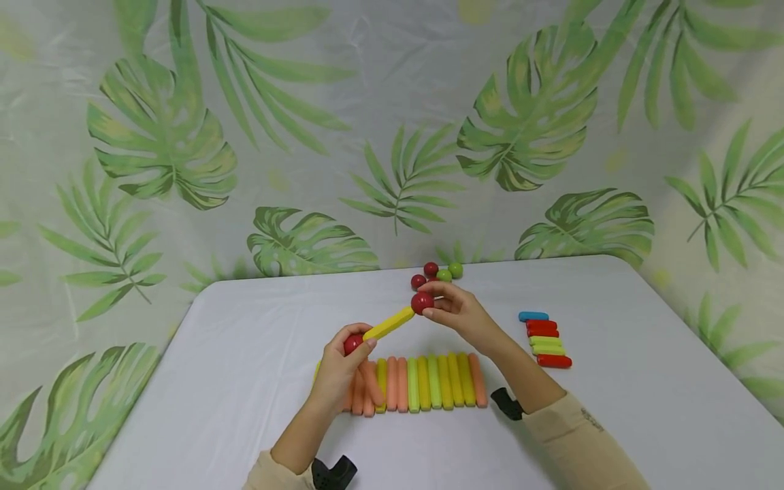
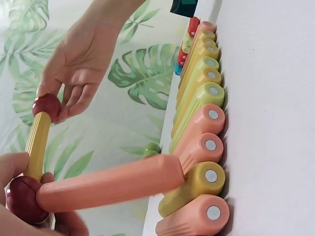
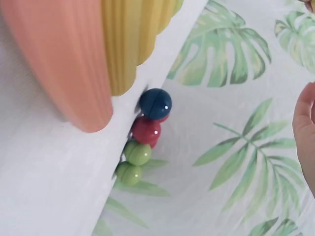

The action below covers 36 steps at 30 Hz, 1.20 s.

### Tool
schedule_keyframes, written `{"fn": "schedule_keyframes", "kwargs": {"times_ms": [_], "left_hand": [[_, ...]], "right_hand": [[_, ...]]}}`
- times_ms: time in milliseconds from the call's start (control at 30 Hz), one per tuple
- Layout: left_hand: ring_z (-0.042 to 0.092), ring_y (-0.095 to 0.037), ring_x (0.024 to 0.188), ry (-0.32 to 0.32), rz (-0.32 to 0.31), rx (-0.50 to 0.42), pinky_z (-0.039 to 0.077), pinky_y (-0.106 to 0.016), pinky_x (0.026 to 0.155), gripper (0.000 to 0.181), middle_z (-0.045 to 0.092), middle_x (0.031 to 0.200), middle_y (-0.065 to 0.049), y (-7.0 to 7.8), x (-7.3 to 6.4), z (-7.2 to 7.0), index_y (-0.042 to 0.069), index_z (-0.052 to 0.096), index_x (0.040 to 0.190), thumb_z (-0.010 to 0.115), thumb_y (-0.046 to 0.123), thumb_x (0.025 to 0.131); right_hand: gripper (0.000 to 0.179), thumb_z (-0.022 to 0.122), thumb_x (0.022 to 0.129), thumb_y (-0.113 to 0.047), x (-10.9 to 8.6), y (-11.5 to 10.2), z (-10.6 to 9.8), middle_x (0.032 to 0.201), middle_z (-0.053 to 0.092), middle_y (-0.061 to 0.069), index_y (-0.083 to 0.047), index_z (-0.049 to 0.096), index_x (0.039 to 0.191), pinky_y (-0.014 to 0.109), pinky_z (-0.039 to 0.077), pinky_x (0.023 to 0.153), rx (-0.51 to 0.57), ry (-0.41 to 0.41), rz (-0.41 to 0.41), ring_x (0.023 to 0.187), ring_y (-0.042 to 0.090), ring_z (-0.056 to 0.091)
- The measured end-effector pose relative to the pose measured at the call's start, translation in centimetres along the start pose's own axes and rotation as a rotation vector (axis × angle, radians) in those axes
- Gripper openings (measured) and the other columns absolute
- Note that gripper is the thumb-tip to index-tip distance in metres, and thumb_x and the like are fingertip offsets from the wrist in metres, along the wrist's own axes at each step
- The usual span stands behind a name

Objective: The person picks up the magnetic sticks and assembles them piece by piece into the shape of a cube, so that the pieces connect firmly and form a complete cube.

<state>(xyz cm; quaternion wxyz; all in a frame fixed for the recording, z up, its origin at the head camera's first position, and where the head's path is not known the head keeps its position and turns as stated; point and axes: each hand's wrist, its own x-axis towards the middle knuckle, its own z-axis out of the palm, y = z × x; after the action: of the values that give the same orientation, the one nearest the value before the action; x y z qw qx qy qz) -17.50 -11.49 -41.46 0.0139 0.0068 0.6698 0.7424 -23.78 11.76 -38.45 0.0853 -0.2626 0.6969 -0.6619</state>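
Note:
My left hand point(image 1: 335, 367) grips a red ball point(image 1: 353, 344) with a yellow stick point(image 1: 389, 322) joined to it. From the same ball a salmon stick point(image 2: 110, 184) juts out over the row in the left wrist view. My right hand point(image 1: 463, 318) pinches a second red ball point(image 1: 422, 303) between thumb and fingers, at the upper end of the yellow stick. Ball and stick meet there in the left wrist view. The whole piece is held up above the table, tilted up to the right. Only part of a hand shows at the right wrist view's edge.
Below the hands lies a row of salmon, yellow and light green sticks point(image 1: 434, 382) with pale round end caps. Red, green and blue balls point(image 3: 146, 129) cluster near the back edge. To the right are short red, lime and blue sticks point(image 1: 547, 342) on the white table point(image 1: 214, 408).

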Motion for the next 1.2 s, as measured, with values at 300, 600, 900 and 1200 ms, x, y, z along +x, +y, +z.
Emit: {"fn": "schedule_keyframes", "kwargs": {"times_ms": [300, 600, 900, 1200], "left_hand": [[0.051, -0.018, 0.071, -0.102, 0.006, 0.055, 0.046, -0.027, 0.066, 0.033, 0.051, 0.093, -0.012, -0.1, 0.4, -0.2, 0.008, 0.052, 0.119, 0.059, 0.014, 0.088], [0.05, -0.016, 0.066, -0.221, -0.001, 0.11, 0.047, -0.026, 0.062, 0.039, 0.051, 0.092, -0.011, -0.3, 1.1, -0.4, 0.012, 0.05, 0.124, 0.058, 0.026, 0.088], [0.054, -0.018, 0.073, -0.14, -0.017, 0.066, 0.048, -0.03, 0.066, 0.037, 0.049, 0.099, -0.014, -0.8, 2.7, -1.0, 0.009, 0.048, 0.125, 0.055, 0.018, 0.09], [0.05, -0.018, 0.075, -0.105, -0.018, -0.011, 0.05, -0.029, 0.062, 0.036, 0.047, 0.098, -0.019, -1.2, 3.4, -1.0, 0.009, 0.047, 0.124, 0.054, 0.02, 0.091]], "right_hand": [[0.037, 0.06, 0.086, -0.01, 1.7, -0.4, 0.7, 0.116, 0.049, 0.015, -0.003, 0.048, 0.12, 0.037, 0.045, 0.085, 0.029, 0.055, -0.033, 0.097, 0.028, 0.054], [0.039, 0.059, 0.088, -0.011, 1.8, -0.7, 0.6, 0.119, 0.049, 0.015, -0.002, 0.046, 0.123, 0.032, 0.045, 0.085, -0.034, 0.018, -0.051, 0.1, 0.03, 0.053], [0.048, 0.062, 0.086, -0.026, -4.8, 1.0, -3.3, 0.116, 0.048, 0.014, -0.006, 0.043, 0.126, 0.034, 0.047, 0.08, -0.453, 0.039, 0.173, 0.096, 0.024, 0.052], [0.062, 0.067, 0.079, -0.018, -7.7, 3.1, -1.6, 0.085, 0.055, 0.006, -0.009, 0.036, 0.133, 0.033, 0.044, 0.062, -0.881, -0.157, 0.573, 0.07, 0.019, 0.048]]}}
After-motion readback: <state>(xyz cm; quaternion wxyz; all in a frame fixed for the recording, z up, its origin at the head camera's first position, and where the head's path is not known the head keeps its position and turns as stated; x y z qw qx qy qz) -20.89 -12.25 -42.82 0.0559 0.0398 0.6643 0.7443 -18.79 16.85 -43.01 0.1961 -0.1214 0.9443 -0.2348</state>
